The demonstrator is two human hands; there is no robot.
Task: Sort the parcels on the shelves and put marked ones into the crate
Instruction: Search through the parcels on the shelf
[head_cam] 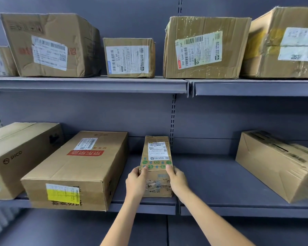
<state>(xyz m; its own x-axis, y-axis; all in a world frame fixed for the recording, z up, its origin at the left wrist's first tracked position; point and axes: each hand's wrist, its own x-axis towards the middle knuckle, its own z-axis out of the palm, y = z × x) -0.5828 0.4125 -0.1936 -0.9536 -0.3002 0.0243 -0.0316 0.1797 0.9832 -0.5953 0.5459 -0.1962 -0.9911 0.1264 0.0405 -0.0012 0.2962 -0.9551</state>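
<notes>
Small narrow cardboard parcel (156, 166) lies on the lower shelf (220, 176), near its front edge, btwn a long flat box (78, 171) and a tilted box (277, 166). Left hand (136, 183) and right hand (177, 180) grip its two long sides, fingers curled over the top edges. Looks light, stiff, w/ slick tape at the near end; side grip on bare card seems best. Count: 5 boxes on upper shelf (89, 84), 4 on lower incl. this one. No crate in view.
</notes>
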